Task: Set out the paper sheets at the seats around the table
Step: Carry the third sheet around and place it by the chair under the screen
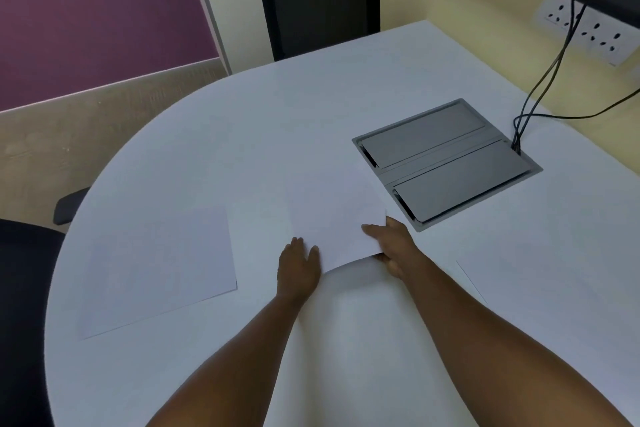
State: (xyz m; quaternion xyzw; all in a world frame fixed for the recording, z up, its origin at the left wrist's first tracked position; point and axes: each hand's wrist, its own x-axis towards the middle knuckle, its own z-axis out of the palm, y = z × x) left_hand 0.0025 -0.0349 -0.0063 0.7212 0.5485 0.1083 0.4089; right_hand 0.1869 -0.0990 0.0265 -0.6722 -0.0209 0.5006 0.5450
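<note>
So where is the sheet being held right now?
In the head view it is mid-table, the sheet pinched by the right hand with the left hand at its near edge, just left of the grey cable box.

Two bare forearms enter from the near edge of the view, one on the left and one on the right, each ending in a bare hand. No sleeve, cuff or glove covers either arm as far back as the frame shows (the upper arms are cut off by the near edge). The left hand [298,265] and the right hand [393,246] carry no visible ring, watch, bracelet or band at the wrist.
</note>
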